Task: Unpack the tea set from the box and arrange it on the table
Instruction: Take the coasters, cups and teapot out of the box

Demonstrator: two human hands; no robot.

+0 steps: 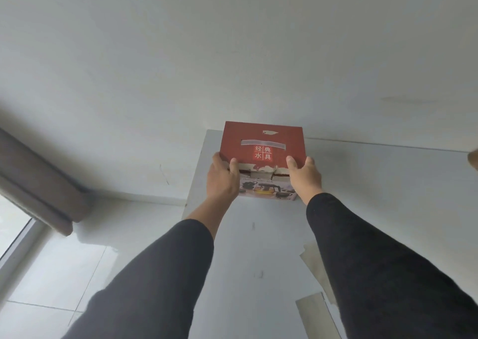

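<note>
A red cardboard box (pixel 262 142) with a taped lid and a picture of a tea set on its front side stands at the far left corner of the white table (pixel 375 183). My left hand (pixel 222 181) grips the box's near left corner, thumb on the lid. On the near right corner my right hand (pixel 305 176) holds it the same way. Both arms reach forward in dark sleeves. The lid is shut, so the box's contents are hidden.
The table stands against a white wall (pixel 232 54). Peeled patches of its surface (pixel 318 310) show near the front right. To the left lie a tiled floor (pixel 59 274) and a grey curtain (pixel 38 181) by a window. A brownish object (pixel 473 159) peeks in at the right edge.
</note>
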